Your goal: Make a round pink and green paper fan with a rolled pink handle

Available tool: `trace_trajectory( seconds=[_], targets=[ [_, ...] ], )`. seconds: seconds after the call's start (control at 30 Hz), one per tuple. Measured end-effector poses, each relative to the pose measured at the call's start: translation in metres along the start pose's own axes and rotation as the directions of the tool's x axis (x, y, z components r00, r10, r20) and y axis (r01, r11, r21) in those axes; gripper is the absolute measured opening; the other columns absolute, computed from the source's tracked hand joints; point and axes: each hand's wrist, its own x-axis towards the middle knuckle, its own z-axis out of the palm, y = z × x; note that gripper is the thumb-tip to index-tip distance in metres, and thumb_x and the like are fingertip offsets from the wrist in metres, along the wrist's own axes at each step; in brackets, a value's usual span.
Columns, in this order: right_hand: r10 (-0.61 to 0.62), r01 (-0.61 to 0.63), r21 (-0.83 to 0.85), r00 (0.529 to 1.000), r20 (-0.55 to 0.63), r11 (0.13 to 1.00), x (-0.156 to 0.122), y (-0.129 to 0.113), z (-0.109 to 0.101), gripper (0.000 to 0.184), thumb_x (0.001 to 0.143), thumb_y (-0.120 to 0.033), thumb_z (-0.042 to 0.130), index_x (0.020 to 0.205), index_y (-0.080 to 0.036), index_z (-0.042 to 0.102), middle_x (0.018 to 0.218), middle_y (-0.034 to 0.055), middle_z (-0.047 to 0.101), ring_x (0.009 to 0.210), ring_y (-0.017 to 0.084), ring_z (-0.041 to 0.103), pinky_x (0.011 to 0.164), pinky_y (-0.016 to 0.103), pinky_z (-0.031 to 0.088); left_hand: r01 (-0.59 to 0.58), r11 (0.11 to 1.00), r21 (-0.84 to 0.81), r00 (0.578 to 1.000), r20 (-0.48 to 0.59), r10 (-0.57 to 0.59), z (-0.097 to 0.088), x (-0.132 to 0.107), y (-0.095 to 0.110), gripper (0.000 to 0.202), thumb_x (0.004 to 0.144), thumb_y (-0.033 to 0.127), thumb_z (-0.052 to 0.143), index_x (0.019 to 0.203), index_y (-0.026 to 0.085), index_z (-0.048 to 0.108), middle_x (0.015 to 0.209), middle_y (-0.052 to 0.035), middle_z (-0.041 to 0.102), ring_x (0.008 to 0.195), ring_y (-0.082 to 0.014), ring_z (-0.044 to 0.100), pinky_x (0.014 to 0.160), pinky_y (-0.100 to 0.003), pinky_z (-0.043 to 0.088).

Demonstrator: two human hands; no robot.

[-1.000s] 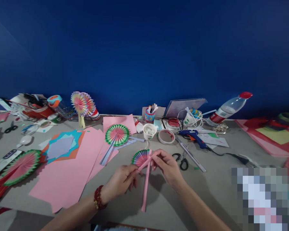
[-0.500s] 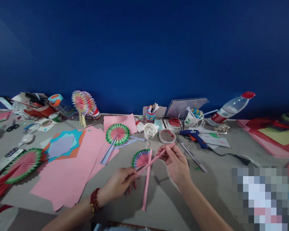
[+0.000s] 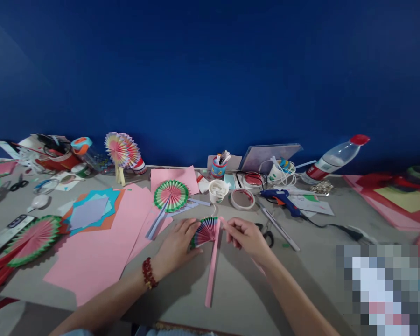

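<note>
A half-opened pleated paper fan (image 3: 207, 230), green-edged with pink and purple folds, lies on the table before me. Along its right side a pink paper strip (image 3: 213, 275) runs down toward the table's near edge. My left hand (image 3: 177, 242) rests at the fan's left side with its fingers stretched out and apart, touching the folds. Closed in a pinch, my right hand (image 3: 243, 235) holds a second pink paper strip (image 3: 221, 220). One end of that strip is beside the fan's top right corner; most of its length is hidden behind my hand and forearm.
Behind the fan stand a white paper cup (image 3: 218, 191) and a tape roll (image 3: 242, 199). Scissors (image 3: 267, 235), a utility knife (image 3: 278, 226) and a blue glue gun (image 3: 283, 199) lie right. Pink paper sheets (image 3: 101, 261) and a finished round fan (image 3: 171, 196) lie left.
My left hand has let go of the strip's lower end and moved onto the fan. My right hand has swung the strip's end to the fan's right edge, uncovering the scissors.
</note>
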Motion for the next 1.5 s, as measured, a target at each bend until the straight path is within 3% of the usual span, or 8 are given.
trace_trajectory(
  seconds=[0.23, 0.4, 0.6, 1.03, 1.13, 1.3, 1.37, 1.5],
  targets=[
    [-0.051, 0.082, -0.283, 0.992, 0.115, 0.956, 0.001, 0.012, 0.001, 0.040, 0.094, -0.053, 0.054, 0.070, -0.021, 0.058, 0.061, -0.0025, 0.062, 0.049, 0.012, 0.054, 0.049, 0.021, 0.038, -0.008, 1.000, 0.009, 1.000, 0.003, 0.008, 0.006, 0.002, -0.004, 0.050, 0.086, 0.022, 0.066, 0.134, 0.019, 0.051, 0.130, -0.0128, 0.063, 0.121, -0.0303, 0.057, 0.104, -0.049, 0.047],
    [-0.156, 0.179, -0.473, 0.984, 0.087, 0.863, 0.003, 0.012, 0.003, 0.036, 0.097, -0.047, 0.047, 0.071, -0.023, 0.055, 0.062, -0.0018, 0.058, 0.055, 0.015, 0.053, 0.056, 0.024, 0.035, -0.009, 0.997, -0.082, 0.998, -0.066, 0.003, 0.014, 0.002, -0.011, 0.038, 0.090, 0.020, 0.060, 0.128, 0.021, 0.055, 0.121, -0.0107, 0.065, 0.113, -0.0274, 0.060, 0.099, -0.046, 0.050],
    [-0.093, 0.079, -0.609, 0.996, 0.009, 0.790, 0.005, 0.017, 0.001, 0.018, 0.089, -0.034, 0.050, 0.078, -0.023, 0.061, 0.073, 0.0029, 0.066, 0.069, 0.020, 0.061, 0.062, 0.027, 0.037, 0.000, 0.987, -0.159, 0.992, -0.124, -0.020, 0.014, 0.001, -0.011, 0.028, 0.092, 0.019, 0.058, 0.120, 0.021, 0.055, 0.114, -0.0090, 0.065, 0.108, -0.0252, 0.062, 0.093, -0.042, 0.052],
    [-0.114, 0.122, -0.246, 0.992, 0.048, 0.961, 0.012, 0.027, 0.010, 0.019, 0.083, -0.033, 0.060, 0.093, -0.019, 0.067, 0.092, 0.0062, 0.073, 0.089, 0.025, 0.067, 0.083, 0.034, 0.048, -0.053, 0.915, -0.400, 0.975, -0.218, -0.039, 0.014, 0.000, -0.015, 0.016, 0.095, 0.024, 0.057, 0.110, 0.022, 0.053, 0.108, -0.0072, 0.060, 0.101, -0.0197, 0.061, 0.089, -0.035, 0.052],
    [-0.103, 0.110, -0.152, 0.993, 0.051, 0.982, 0.008, 0.019, 0.015, 0.022, 0.080, -0.035, 0.064, 0.094, -0.019, 0.066, 0.094, 0.0055, 0.071, 0.080, 0.020, 0.064, 0.073, 0.030, 0.047, -0.074, 0.877, -0.475, 0.968, -0.247, -0.052, 0.007, 0.001, -0.012, 0.017, 0.096, 0.025, 0.057, 0.112, 0.021, 0.055, 0.109, -0.0082, 0.060, 0.104, -0.0201, 0.060, 0.091, -0.035, 0.051],
    [-0.061, 0.069, -0.081, 0.994, 0.091, 0.994, -0.004, 0.003, 0.019, 0.030, 0.081, -0.042, 0.069, 0.099, -0.018, 0.064, 0.057, -0.0089, 0.042, 0.047, 0.009, 0.030, 0.048, 0.023, 0.024, -0.113, 0.776, -0.620, 0.960, -0.271, -0.077, 0.002, 0.000, -0.007, 0.018, 0.095, 0.025, 0.060, 0.112, 0.021, 0.057, 0.112, -0.0092, 0.058, 0.109, -0.0215, 0.057, 0.091, -0.034, 0.050],
    [-0.078, 0.088, -0.096, 0.992, 0.104, 0.991, -0.009, -0.003, 0.021, 0.031, 0.081, -0.041, 0.071, 0.101, -0.018, 0.064, 0.053, -0.0113, 0.030, 0.049, 0.009, 0.027, 0.049, 0.023, 0.021, -0.159, 0.715, -0.681, 0.950, -0.303, -0.078, 0.002, 0.001, -0.005, 0.019, 0.094, 0.023, 0.061, 0.112, 0.021, 0.058, 0.113, -0.0088, 0.056, 0.110, -0.0216, 0.056, 0.093, -0.035, 0.050],
    [-0.121, 0.134, -0.141, 0.988, 0.097, 0.981, -0.015, -0.013, 0.025, 0.031, 0.079, -0.037, 0.073, 0.103, -0.019, 0.064, 0.054, -0.0114, 0.029, 0.050, 0.009, 0.028, 0.049, 0.023, 0.021, -0.233, 0.558, -0.796, 0.930, -0.350, -0.111, 0.000, 0.007, 0.000, 0.019, 0.092, 0.020, 0.063, 0.110, 0.022, 0.060, 0.120, -0.0089, 0.053, 0.114, -0.0217, 0.055, 0.098, -0.037, 0.048]
  ],
)
